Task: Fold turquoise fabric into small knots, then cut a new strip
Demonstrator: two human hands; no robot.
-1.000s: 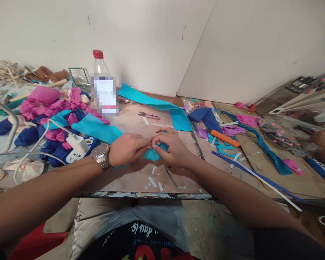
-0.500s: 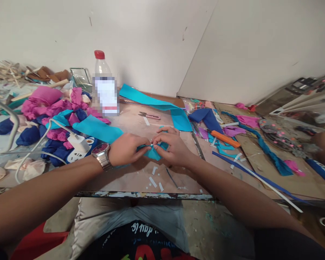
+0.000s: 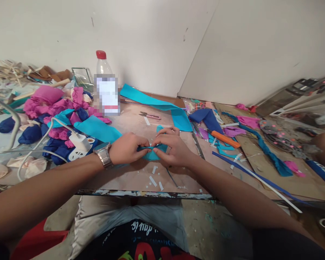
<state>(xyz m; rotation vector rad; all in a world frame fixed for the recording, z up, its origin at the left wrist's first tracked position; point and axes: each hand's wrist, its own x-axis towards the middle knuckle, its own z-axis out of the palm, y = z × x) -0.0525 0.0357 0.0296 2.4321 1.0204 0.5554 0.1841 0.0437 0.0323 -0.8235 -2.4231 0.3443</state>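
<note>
Both the left hand [image 3: 128, 147] and the right hand [image 3: 170, 147] pinch a small turquoise fabric piece [image 3: 151, 154] (fingertips meeting mid-fold), so the next move seemingly needs a firm, steady crease.

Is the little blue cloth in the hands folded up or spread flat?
Folded up. The turquoise cloth piece is bunched into a small wad, pinched between the left hand and right hand above the table.
</note>
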